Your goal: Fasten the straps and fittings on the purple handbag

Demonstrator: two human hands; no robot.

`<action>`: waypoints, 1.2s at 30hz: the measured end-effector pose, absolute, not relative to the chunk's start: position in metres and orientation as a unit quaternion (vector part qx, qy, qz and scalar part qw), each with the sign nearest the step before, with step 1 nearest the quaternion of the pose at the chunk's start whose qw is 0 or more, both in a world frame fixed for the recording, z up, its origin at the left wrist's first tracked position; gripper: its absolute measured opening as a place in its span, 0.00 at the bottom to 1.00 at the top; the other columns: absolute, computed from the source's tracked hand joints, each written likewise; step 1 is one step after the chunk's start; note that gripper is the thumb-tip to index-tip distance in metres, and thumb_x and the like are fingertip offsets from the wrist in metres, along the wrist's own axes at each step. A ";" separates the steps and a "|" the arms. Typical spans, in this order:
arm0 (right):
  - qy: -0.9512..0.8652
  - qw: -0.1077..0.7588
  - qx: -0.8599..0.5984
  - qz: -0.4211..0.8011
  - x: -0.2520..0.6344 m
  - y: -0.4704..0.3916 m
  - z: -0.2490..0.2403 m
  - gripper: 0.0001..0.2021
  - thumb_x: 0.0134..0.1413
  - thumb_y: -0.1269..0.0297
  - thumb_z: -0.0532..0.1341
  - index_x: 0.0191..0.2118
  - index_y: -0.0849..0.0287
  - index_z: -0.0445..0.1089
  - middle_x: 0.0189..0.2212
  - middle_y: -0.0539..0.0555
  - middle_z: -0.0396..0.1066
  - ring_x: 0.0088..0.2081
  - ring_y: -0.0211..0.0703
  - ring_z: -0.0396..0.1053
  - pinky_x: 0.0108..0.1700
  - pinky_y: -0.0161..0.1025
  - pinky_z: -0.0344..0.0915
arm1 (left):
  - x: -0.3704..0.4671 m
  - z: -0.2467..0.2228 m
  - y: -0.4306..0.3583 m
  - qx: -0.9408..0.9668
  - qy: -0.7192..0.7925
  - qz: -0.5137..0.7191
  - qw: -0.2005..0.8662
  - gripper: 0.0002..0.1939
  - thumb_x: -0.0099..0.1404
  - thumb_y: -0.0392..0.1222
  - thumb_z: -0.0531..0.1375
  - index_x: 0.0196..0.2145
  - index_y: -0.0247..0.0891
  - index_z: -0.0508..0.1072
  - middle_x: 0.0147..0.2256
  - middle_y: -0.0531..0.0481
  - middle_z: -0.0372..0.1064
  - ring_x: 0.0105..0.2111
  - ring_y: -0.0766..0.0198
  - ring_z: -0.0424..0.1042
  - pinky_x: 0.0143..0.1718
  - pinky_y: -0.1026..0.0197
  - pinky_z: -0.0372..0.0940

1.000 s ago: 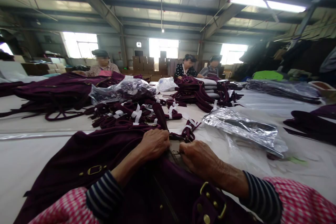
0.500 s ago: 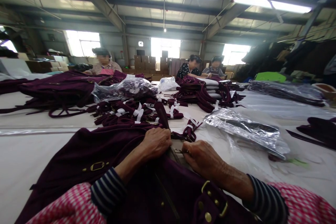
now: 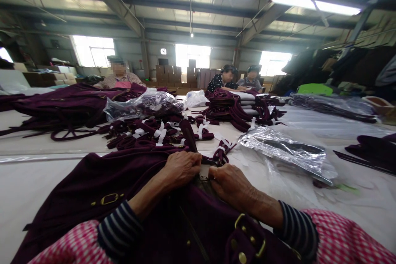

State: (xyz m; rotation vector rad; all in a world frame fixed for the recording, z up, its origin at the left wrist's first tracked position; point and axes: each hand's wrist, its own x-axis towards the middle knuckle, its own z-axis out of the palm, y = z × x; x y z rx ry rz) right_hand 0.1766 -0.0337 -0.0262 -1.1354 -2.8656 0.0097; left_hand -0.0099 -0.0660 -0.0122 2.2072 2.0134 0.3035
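Your left hand (image 3: 182,168) is closed in a fist on the top edge of the dark purple garment (image 3: 123,181) spread before you, and your right hand (image 3: 230,181) pinches the same edge just beside it, the fingertips nearly meeting at a small metal fitting (image 3: 204,178) between them. The step in hand looks like working that fitting or the belt end at the garment's opening; the next move likely calls for a steady pinch with the right while the left keeps the cloth taut. A gold buckle (image 3: 109,199) lies on the cloth to your left, a strap with brass studs (image 3: 249,239) near your right forearm. Just beyond your knuckles sits a heap of purple belts with white tags (image 3: 154,132); a crinkled clear plastic bag (image 3: 287,148) lies to the right, near but apart. The white table (image 3: 40,173) is bare on your left, so room to shift the cloth lies there. Other people (image 3: 227,80) sit well away at the far side.
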 end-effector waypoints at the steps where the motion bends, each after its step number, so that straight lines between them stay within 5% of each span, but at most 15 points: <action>1: -0.929 0.029 -0.368 0.004 0.176 -0.033 -0.027 0.08 0.60 0.70 0.56 0.39 0.59 0.73 0.34 0.58 0.78 0.36 0.47 0.76 0.32 0.39 0.50 | -0.010 -0.012 -0.066 0.733 0.668 0.103 0.071 0.07 0.60 0.42 0.53 0.32 0.44 0.71 0.32 0.53 0.73 0.34 0.57 0.71 0.31 0.58 0.50; 19: -0.925 0.076 -0.366 0.072 0.177 -0.032 -0.033 0.10 0.59 0.70 0.57 0.42 0.60 0.74 0.36 0.59 0.78 0.39 0.50 0.75 0.37 0.39 0.57 | -0.007 -0.016 -0.071 0.716 0.681 0.131 0.082 0.16 0.53 0.33 0.57 0.35 0.47 0.81 0.38 0.50 0.78 0.43 0.52 0.75 0.44 0.54 0.60; 24: -0.889 0.204 -0.347 0.219 0.185 -0.024 -0.038 0.17 0.50 0.74 0.60 0.47 0.58 0.74 0.28 0.50 0.74 0.32 0.42 0.71 0.36 0.35 0.60 | -0.008 -0.018 -0.068 0.723 0.657 0.190 0.094 0.14 0.57 0.35 0.59 0.34 0.51 0.82 0.37 0.57 0.80 0.42 0.57 0.75 0.46 0.57 0.59; 30: -0.761 0.265 -0.359 0.470 0.173 -0.014 -0.046 0.11 0.48 0.72 0.61 0.40 0.63 0.74 0.19 0.46 0.68 0.18 0.36 0.65 0.22 0.31 0.57 | -0.006 -0.024 -0.067 0.710 0.621 0.310 0.117 0.11 0.58 0.34 0.59 0.35 0.45 0.79 0.35 0.55 0.76 0.39 0.61 0.73 0.41 0.60 0.60; 36: -0.707 0.310 -0.321 0.548 0.148 -0.008 -0.053 0.05 0.42 0.72 0.60 0.27 0.63 0.73 0.19 0.47 0.68 0.18 0.34 0.63 0.20 0.31 0.59 | -0.006 -0.026 -0.067 0.696 0.567 0.411 0.164 0.04 0.61 0.41 0.61 0.30 0.39 0.70 0.29 0.56 0.71 0.32 0.65 0.69 0.34 0.64 0.60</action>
